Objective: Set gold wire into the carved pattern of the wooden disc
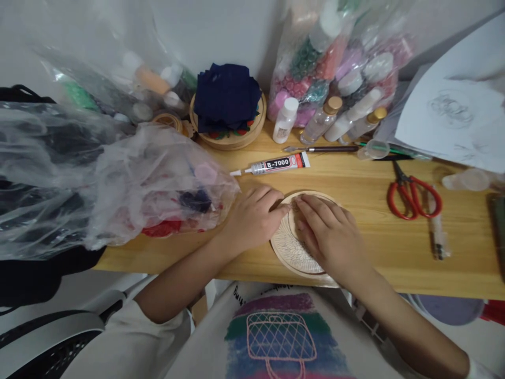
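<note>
Round patterned disc (294,256), pale as bare wood, lies on the near edge of the smooth, yellow-grained wooden table (379,247); fine dark lines ripple around its broad ring. At its left rim, the left hand (255,217) has its fingers bent and close together, the thumb reaching onto the disc. From the right, the right hand (333,234) lies over the surface, fingers side by side, tips near that thumb. Whether either pinches anything, I cannot tell. Just beyond sits a soft-looking metallic glue tube (278,163). Right are red-looped scissors (413,196); left, crinkled, clear plastic bags (130,181); farther, folded navy cloth (228,98).
</note>
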`<move>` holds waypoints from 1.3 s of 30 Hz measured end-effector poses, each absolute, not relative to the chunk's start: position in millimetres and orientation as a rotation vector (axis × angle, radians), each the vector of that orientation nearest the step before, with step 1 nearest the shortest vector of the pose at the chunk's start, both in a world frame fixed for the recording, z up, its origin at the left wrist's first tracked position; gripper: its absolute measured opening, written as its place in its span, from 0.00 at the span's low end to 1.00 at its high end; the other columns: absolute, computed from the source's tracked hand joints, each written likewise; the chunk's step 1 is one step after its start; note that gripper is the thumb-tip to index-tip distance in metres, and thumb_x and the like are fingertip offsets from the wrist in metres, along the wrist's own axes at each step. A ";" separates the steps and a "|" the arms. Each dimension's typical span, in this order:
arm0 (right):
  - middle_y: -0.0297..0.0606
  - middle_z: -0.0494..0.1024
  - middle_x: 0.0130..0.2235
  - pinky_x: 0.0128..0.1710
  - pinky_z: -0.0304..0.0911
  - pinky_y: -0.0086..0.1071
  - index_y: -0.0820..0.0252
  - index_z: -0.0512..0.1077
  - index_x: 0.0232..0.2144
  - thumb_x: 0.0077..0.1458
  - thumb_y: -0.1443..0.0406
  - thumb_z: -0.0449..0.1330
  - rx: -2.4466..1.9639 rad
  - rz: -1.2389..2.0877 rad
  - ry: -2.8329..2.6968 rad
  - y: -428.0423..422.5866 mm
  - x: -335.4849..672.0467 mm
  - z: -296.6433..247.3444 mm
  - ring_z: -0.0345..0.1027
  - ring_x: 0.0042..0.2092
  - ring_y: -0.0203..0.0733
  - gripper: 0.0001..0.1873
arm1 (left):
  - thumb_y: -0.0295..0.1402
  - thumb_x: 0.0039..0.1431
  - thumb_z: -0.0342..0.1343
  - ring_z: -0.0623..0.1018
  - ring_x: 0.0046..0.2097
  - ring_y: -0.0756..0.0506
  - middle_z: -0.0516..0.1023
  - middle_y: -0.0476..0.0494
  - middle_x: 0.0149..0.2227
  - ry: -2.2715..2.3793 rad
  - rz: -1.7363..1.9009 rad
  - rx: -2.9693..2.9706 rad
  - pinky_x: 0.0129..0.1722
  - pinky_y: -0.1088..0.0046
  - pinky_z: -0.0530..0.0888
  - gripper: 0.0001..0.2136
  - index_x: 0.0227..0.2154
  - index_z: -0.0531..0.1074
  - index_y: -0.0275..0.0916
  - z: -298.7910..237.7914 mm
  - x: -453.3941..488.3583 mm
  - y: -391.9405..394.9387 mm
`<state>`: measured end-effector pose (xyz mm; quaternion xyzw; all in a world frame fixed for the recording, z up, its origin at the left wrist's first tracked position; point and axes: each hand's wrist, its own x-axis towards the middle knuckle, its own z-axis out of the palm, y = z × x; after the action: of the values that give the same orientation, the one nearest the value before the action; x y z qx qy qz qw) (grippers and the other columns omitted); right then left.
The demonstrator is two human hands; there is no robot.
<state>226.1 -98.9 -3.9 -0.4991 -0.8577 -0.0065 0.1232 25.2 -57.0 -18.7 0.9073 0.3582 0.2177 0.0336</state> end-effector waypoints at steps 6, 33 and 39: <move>0.43 0.77 0.55 0.50 0.62 0.40 0.64 0.71 0.56 0.66 0.63 0.55 -1.455 -0.035 -2.501 -99.6 225.5 -4.3 0.70 0.53 0.50 0.19 | 0.28 0.71 0.45 0.73 0.43 0.44 0.77 0.44 0.41 1.102 0.652 2.771 0.40 0.67 0.68 0.13 0.37 0.75 0.39 -18.1 24.3 -57.8; 0.45 0.78 0.54 0.49 0.62 0.41 0.63 0.73 0.53 0.65 0.64 0.56 -1.466 -0.091 -2.485 -100.0 222.5 -6.1 0.69 0.53 0.49 0.17 | 0.28 0.70 0.45 0.73 0.44 0.43 0.78 0.43 0.42 1.097 0.611 2.763 0.42 0.66 0.69 0.13 0.39 0.76 0.39 -15.7 24.8 -58.0; 0.46 0.78 0.54 0.49 0.62 0.41 0.63 0.73 0.53 0.66 0.64 0.55 -1.469 -0.070 -2.485 -100.5 223.0 -6.7 0.69 0.53 0.48 0.17 | 0.27 0.70 0.44 0.73 0.45 0.43 0.78 0.42 0.42 1.078 0.606 2.743 0.43 0.66 0.71 0.13 0.41 0.76 0.37 -14.5 26.5 -58.0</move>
<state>223.0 -100.5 -6.7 -0.5046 -0.8537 -0.0241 0.1265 26.5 -58.0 -14.5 0.9096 0.3574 0.2010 0.0662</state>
